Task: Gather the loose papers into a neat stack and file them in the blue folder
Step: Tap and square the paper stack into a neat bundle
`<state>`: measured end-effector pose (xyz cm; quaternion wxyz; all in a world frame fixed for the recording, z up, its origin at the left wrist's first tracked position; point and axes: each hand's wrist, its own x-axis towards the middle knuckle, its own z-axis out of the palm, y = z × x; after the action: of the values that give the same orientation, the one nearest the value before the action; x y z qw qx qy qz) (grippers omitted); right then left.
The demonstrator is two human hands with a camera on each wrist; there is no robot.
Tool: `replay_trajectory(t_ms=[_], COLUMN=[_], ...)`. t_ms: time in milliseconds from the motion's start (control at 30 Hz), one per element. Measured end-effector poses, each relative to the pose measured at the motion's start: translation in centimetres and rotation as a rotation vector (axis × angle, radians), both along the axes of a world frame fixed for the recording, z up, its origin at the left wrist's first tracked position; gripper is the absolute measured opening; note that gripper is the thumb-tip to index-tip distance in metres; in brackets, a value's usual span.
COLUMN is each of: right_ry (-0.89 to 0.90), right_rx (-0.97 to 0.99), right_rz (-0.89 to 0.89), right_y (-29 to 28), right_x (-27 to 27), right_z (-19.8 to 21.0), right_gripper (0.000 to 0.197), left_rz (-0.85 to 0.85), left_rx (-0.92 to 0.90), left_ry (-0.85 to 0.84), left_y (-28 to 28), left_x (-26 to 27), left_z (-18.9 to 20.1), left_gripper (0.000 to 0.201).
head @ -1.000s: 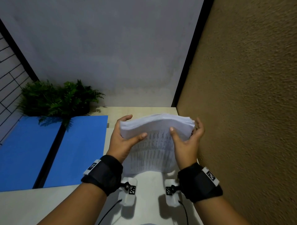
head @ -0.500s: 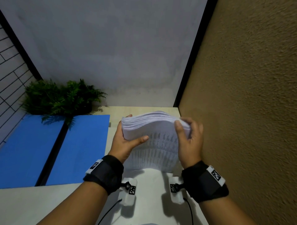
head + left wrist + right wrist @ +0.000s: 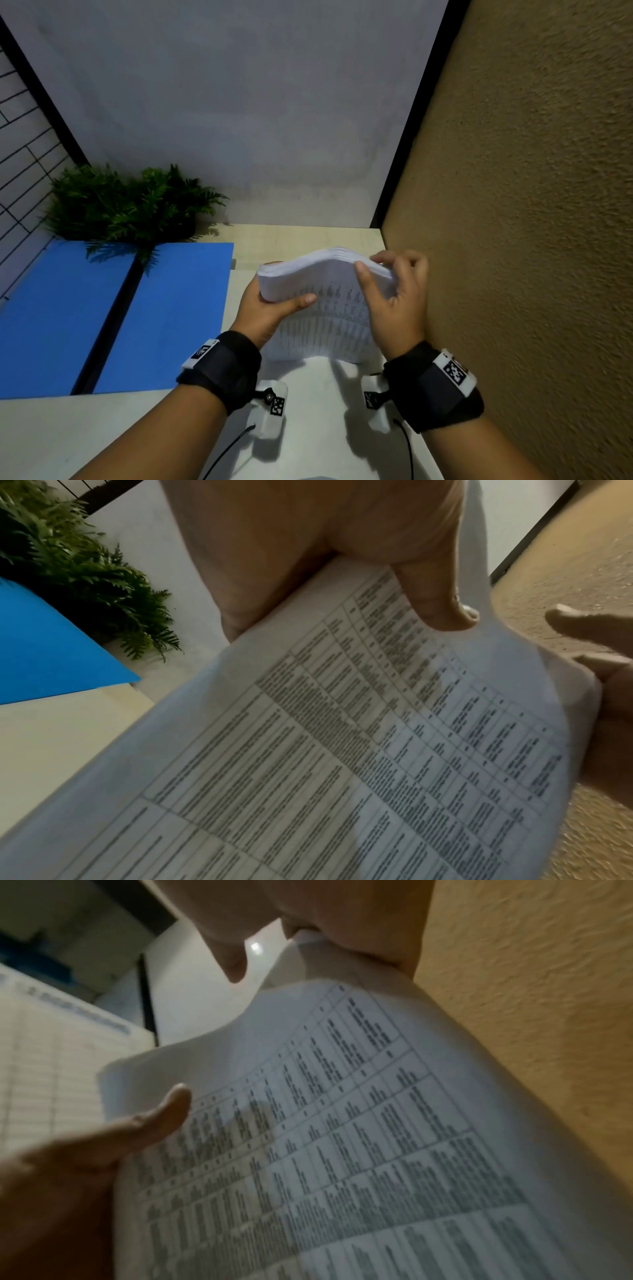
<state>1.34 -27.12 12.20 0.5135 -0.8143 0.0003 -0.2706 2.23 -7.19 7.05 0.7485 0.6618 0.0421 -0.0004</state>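
You are wearing black wrist straps [image 3: 219,371] bearing white tags with black square codes [image 3: 455,370], white camera units [image 3: 269,411] and thin black cables [image 3: 227,452] hanging beneath.

Both hands [image 3: 329,308] curled, thumbs forward

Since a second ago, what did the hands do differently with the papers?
The right hand slid from the side edge of the paper stack up onto its top right corner, fingers now curled over the top and thumb on the printed face. The stack's top edge bowed upward. The left hand still grips the left edge, and the blue folder lies open on the table as before.
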Motion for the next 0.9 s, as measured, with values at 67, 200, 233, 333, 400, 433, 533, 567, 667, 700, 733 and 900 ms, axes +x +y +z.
replay_trajectory(t_ms=[67,200,233,333,400,433,533,567,667,700,733,900], right_ry=[0.033,0.027,-0.005,0.053,0.023,-0.011,0.024,0.044,0.055,0.098,0.171,0.561], right_rx=[0.033,0.015,-0.021,0.055,-0.006,-0.051,0.017,0.056,0.082,0.142,0.236,0.482], right_rz=[-0.018,0.013,0.043,-0.024,0.004,0.031,-0.033,-0.030,0.094,0.098,0.096,0.172], right_y=[-0.3,-0.3,-0.3,-0.6,-0.3,-0.2,0.0,0.0,0.1,-0.2,-0.6,-2.2], right_x=[0.1,0.0,0.0,0.3,0.3,0.3,0.4,0.5,0.4,0.6,0.9,2.6], right_z=[-0.2,-0.2,-0.5,-0.6,-0.5,-0.5,-0.5,-0.4,-0.3,-0.9,-1.4,-4.4], right_gripper=[0.032,0.033,0.033,0.035,0.037,0.037,0.041,0.042,0.067,0.080,0.087,0.054], left_rz=[0.001,0.000,0.002,-0.010,0.003,0.008,0.009,0.016,0.079,0.089,0.082,0.032], left_rx=[0.001,-0.008,-0.019,0.004,0.002,-0.016,0.007,0.016,-0.034,-0.033,-0.018,0.038], left_ry=[0.004,0.009,0.016,-0.003,0.003,0.020,0.034,0.044,0.130,0.148,0.161,0.180], left_y=[0.0,-0.1,-0.1,-0.2,-0.1,-0.2,-0.1,-0.1,-0.1,0.0,0.0,-0.5], left_x=[0.2,0.3,0.4,0.4,0.4,0.4,0.5,0.5,0.5,0.7,0.8,1.1], left_z=[-0.1,-0.3,-0.4,-0.4,-0.5,-0.4,-0.9,-1.1,-1.3,-1.5,-1.6,-1.8], left_gripper=[0.080,0.076,0.073,0.076,0.074,0.071,0.068,0.066,0.049,0.044,0.039,0.041])
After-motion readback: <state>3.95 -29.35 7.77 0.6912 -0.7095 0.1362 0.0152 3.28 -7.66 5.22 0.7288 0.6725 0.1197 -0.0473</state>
